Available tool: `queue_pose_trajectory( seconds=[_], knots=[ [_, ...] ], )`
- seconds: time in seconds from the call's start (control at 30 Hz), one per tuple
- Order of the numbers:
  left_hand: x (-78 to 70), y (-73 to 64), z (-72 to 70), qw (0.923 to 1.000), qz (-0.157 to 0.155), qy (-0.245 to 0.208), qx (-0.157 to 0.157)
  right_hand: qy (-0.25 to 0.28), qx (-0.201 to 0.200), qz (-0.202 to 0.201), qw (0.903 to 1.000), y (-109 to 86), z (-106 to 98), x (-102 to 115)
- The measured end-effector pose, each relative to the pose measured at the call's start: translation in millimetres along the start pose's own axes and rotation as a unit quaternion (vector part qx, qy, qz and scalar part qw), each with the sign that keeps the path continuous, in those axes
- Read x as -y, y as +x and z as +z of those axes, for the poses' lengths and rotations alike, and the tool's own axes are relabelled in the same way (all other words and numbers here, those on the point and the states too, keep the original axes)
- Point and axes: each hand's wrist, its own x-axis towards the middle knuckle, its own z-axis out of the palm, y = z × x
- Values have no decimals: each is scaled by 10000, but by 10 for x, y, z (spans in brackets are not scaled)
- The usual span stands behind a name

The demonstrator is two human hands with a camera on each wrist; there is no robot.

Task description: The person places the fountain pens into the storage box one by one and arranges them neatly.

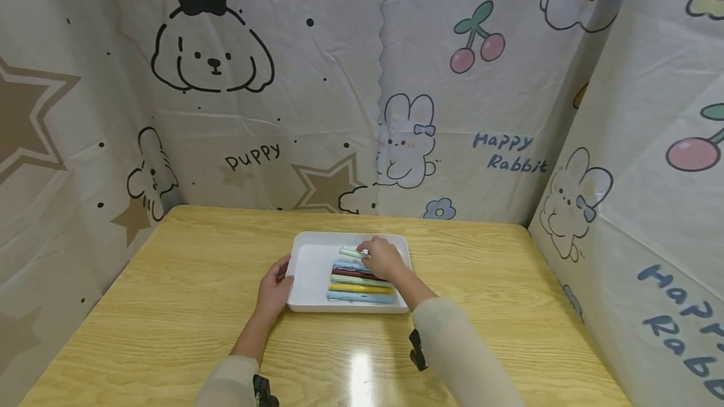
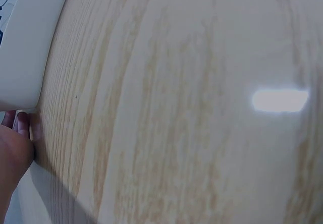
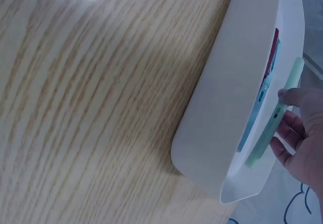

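Note:
A white rectangular tray [image 1: 308,272] rests on the table with a stack of pens lying side by side in its right half. My left hand [image 1: 274,291] holds the tray's left side, its thumb at the edge and fingers along the outer wall. Over the tray's back right part, my right hand [image 1: 384,259] pinches a light green pen [image 3: 265,138] between thumb and fingers. Below that hand lie a light blue pen [image 1: 347,265], a dark red pen [image 1: 351,274], another light green pen [image 1: 356,281], a yellow pen [image 1: 359,288] and a second light blue pen [image 1: 359,298].
The wood-grain table [image 1: 215,269] extends around the tray, with a bright reflection near its front. Printed cloth [image 1: 339,80] with cartoon animals hangs behind the table and along both sides. A dark wrist camera [image 1: 417,350] is strapped at the right sleeve.

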Motion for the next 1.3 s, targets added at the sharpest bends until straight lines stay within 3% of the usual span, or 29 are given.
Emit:
queue_pose_trajectory(
  seconds=[0.4, 1.3],
  knots=[
    [29, 23, 8, 10000, -2, -39, 5, 68, -120, 98, 9999, 5, 47, 19],
    [48, 39, 6, 9999, 102, -5, -30, -78, 178, 521, 9985, 11, 183, 84]
  ],
)
